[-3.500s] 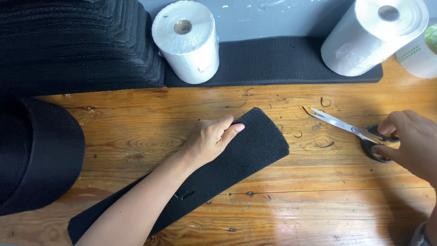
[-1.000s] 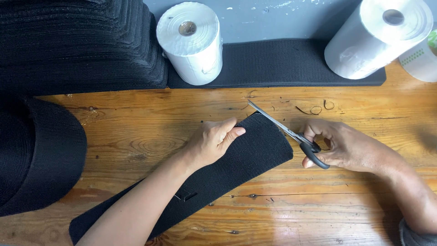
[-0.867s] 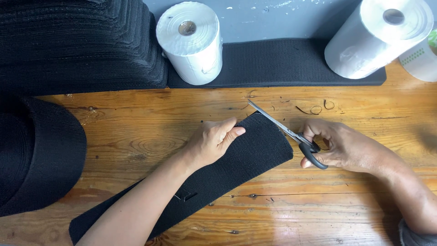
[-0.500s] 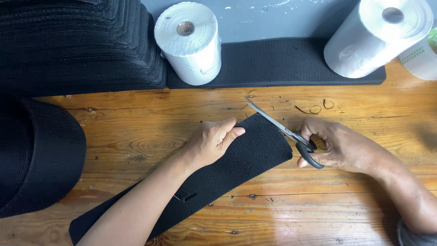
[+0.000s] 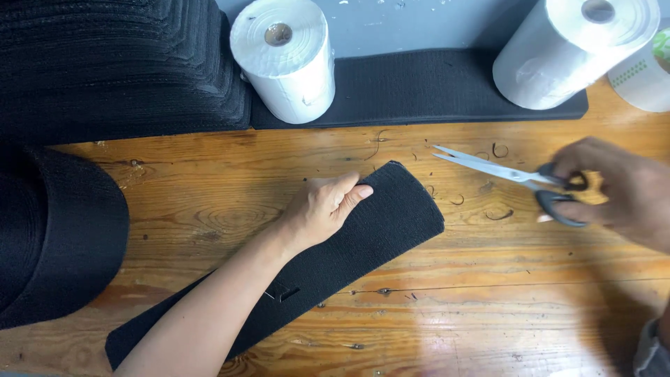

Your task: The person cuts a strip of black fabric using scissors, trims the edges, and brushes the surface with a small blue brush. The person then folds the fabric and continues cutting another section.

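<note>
- The black strip [image 5: 377,227] lies flat and slanted on the wooden table [image 5: 488,293], in the middle.
- The left hand [image 5: 322,208] rests on the strip near its round end, palm down, fingers loosely bent, pressing it to the wood.
- The right hand [image 5: 621,192] is off to the right, away from the strip. Its fingers are through the loops of the scissors [image 5: 513,174], and the blades are a little apart.
- The strip looks soft, thin and light. It would likely bend and flop if lifted, so a flat press or a pinch at the edge seems best.
- It looks fuzzy, not slippery.
- The wood is shiny, with small dark snips [image 5: 497,213] on it.
- Behind are two white rolls [image 5: 286,59], a black stack [image 5: 112,66] and another black strip [image 5: 419,87].
</note>
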